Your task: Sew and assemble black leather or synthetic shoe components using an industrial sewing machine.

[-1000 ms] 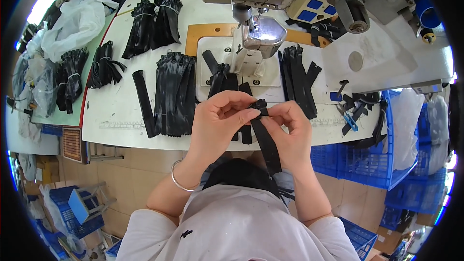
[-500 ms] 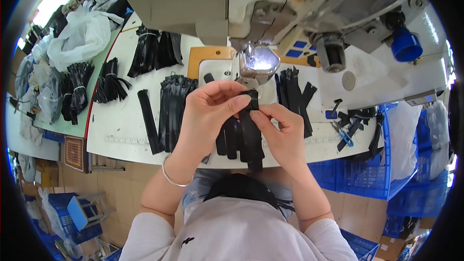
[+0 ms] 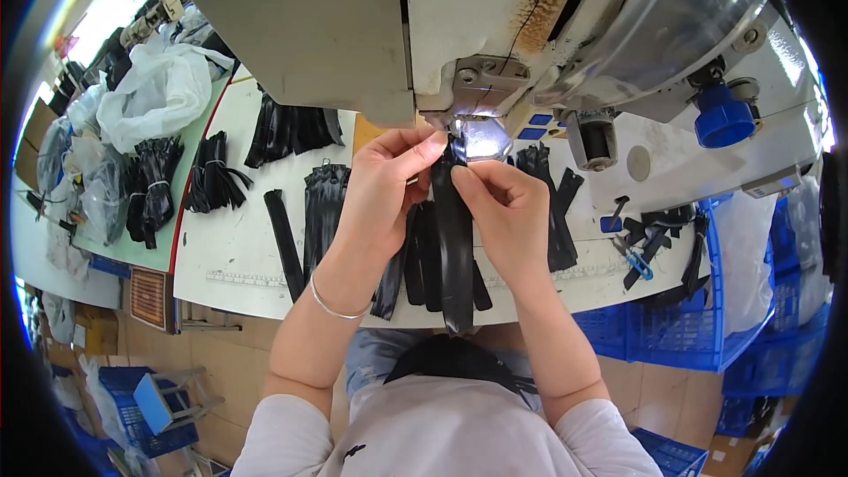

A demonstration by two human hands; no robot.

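Left hand (image 3: 384,185) and right hand (image 3: 503,208) each pinch the top of 1 black strip (image 3: 455,247), fingers closed, steadying it under the sewing machine (image 3: 495,26). Its tail hangs off the bench (image 3: 238,274), probably for slack.

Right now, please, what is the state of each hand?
Left hand: closed, pinching the top end of the black strip.
Right hand: closed, pinching the same black strip.

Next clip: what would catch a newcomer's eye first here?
The two hands at centre: the left hand and right hand pinch the top of a long black strip just under the sewing machine, which fills the upper picture. More black strips lie in piles on the white table, and blue crates stand at the right.
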